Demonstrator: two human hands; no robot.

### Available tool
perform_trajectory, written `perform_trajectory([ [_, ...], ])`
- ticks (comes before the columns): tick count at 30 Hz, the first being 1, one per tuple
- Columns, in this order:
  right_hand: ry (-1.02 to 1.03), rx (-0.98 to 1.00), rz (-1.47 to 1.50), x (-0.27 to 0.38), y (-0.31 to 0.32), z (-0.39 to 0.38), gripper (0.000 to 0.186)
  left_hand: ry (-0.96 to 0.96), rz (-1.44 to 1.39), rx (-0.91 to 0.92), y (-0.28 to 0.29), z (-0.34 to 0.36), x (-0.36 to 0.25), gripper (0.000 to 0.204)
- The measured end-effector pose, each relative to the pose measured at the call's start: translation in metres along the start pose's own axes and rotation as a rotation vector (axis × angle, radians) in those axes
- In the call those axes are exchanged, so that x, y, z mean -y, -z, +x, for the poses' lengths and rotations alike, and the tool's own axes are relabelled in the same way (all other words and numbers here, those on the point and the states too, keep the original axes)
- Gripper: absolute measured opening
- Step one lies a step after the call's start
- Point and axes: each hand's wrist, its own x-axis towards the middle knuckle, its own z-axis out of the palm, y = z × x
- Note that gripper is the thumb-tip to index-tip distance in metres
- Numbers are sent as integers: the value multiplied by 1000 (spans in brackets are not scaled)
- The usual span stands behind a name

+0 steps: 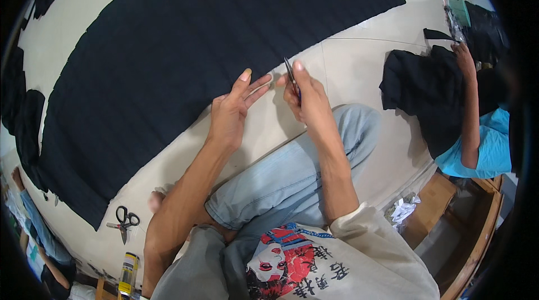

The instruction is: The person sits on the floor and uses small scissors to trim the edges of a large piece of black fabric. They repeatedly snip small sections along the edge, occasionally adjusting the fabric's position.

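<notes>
A large sheet of black fabric (185, 47) lies spread on the pale floor in front of me. Over its near edge is my left hand (233, 109), thumb raised and fingers stretched out, with no thing visible in it. To the right of it, my right hand (307, 95) is closed around small thread snips (289, 68). Their dark pointed blades stick up beside my thumb, and a bit of blue shows under the fingers. The blade tips are close to the fabric's edge; whether they touch it I cannot tell.
Black-handled scissors (124, 222) lie on the floor at the left, near a yellow-and-black cylindrical container (128, 272). At the right a person in a blue top (477, 145) handles black cloth (412, 83). Dark fabric piles (28, 126) line the left side; a wooden frame (477, 249) stands lower right.
</notes>
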Motion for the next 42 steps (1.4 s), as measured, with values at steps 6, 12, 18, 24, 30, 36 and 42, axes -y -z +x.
perform_trajectory([
  [6,-63,226,-90,-12,-1,-7,54,39,20,29,3,-1,-3,44],
  [12,8,201,-103,-13,-10,1,52,24,36,18,3,6,-3,45],
  [18,10,177,-92,-15,-11,2,52,21,46,44,3,6,-3,48],
  [24,-1,191,-87,-14,-9,4,52,18,73,59,3,4,-6,48],
  [30,-32,76,-86,-5,5,3,54,21,19,89,3,8,-2,40],
  [36,63,-95,337,2,6,51,31,6,-57,107,-3,14,-2,36],
  [42,45,-75,420,3,2,47,31,105,113,74,-27,29,-4,39],
])
